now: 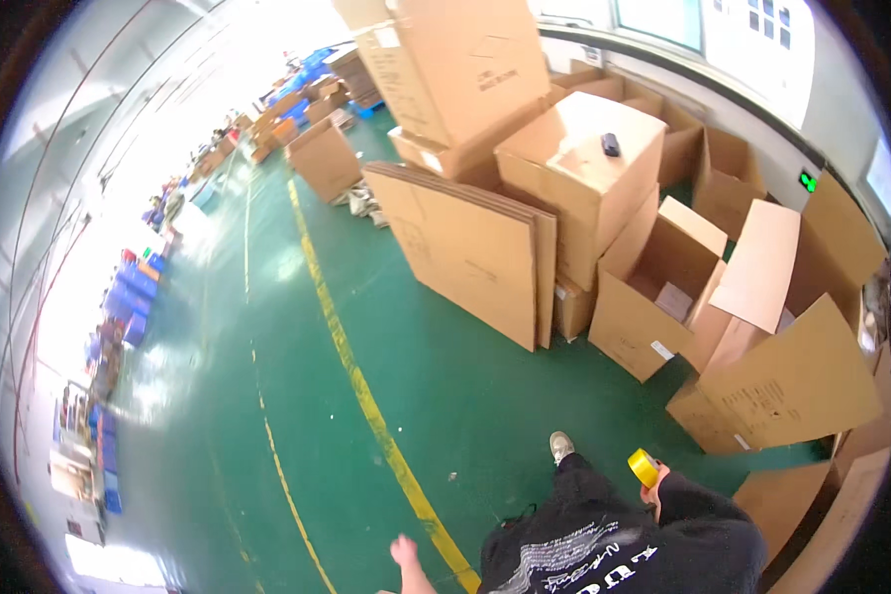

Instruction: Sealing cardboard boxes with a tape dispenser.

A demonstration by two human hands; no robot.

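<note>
My right hand (656,483) is clamped on a glossy yellow round tape roll (643,466) just forward-left of my fingers, its long axis slanting forward-left; my left hand (403,549) (too blurred to tell how open) hangs well apart.

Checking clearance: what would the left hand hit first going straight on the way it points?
Way looks free: the left hand points forward over green floor, roughly alongside the broad yellow line. Distant cartons may lie beyond, but depth and exact aim are unclear.
</note>
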